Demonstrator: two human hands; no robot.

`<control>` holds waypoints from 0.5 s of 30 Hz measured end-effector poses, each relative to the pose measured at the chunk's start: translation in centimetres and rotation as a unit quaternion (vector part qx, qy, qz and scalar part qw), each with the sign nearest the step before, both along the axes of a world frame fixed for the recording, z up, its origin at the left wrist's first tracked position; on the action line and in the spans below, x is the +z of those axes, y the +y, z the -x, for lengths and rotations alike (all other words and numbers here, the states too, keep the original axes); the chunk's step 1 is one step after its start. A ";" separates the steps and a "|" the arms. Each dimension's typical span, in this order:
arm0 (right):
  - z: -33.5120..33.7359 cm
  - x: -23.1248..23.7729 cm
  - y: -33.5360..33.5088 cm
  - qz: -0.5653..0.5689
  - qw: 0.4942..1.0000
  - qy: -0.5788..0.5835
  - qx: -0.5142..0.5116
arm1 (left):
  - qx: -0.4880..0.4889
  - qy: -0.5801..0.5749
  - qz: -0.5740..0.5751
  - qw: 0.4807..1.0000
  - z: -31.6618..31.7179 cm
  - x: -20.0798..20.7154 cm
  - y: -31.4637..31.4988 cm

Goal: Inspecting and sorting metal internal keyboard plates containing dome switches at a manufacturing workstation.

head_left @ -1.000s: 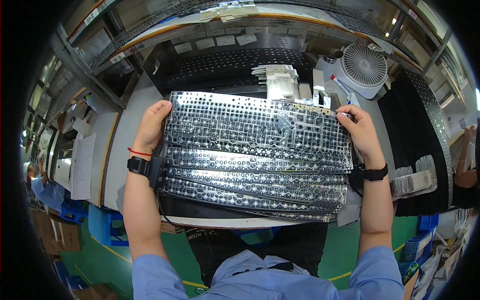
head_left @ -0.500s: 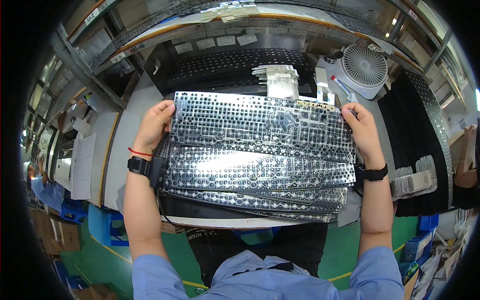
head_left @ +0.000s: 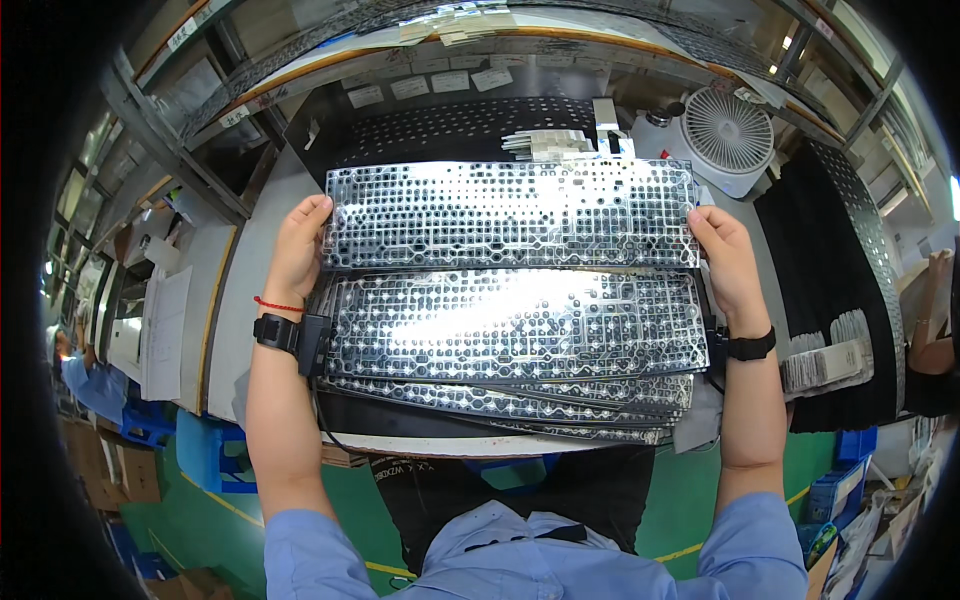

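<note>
A keyboard membrane sheet (head_left: pixel 490 215), shiny and silvery with rows of dark dots and fine traces, is stretched level between my hands. My left hand (head_left: pixel 300 250) pinches its left edge between thumb and fingers. At the opposite short edge, my right hand (head_left: pixel 727 260) grips it the same way. Nearer to me lies a fanned, uneven stack of similar membrane sheets (head_left: pixel 510 335), its top one reflecting a bright glare. The held sheet's near edge meets or slightly overlaps the stack's far edge in view; whether they touch I cannot tell.
Pale paper strips (head_left: pixel 560 145) stand behind the held sheet, partly covered by it. A white fan (head_left: pixel 728 135) is at the back right. Black sheets (head_left: pixel 810 260) and a bundle of pale strips (head_left: pixel 830 365) lie to the right. A metal-framed shelf (head_left: pixel 620 55) spans the back.
Both hands have shifted the held membrane sheet farther away and a little left. It has levelled out, uncovering more of the stack and hiding more of the pale paper strips.
</note>
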State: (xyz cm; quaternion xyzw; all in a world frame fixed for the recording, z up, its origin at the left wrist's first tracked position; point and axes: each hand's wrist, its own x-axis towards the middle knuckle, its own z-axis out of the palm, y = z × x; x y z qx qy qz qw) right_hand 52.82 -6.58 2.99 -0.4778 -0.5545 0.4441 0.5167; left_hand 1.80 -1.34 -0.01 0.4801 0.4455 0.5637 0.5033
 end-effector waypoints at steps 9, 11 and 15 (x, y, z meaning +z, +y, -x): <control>-0.5 0.0 -0.2 -0.061 0.996 0.040 -0.043 | -0.059 -0.039 -0.042 0.997 1.6 -0.1 0.0; 0.1 0.6 -0.7 -0.069 0.994 0.054 -0.059 | -0.060 -0.068 -0.038 0.995 1.2 0.1 -0.1; -0.1 0.6 -0.5 -0.076 0.993 0.069 -0.053 | -0.005 -0.049 -0.001 0.999 0.0 0.9 -0.8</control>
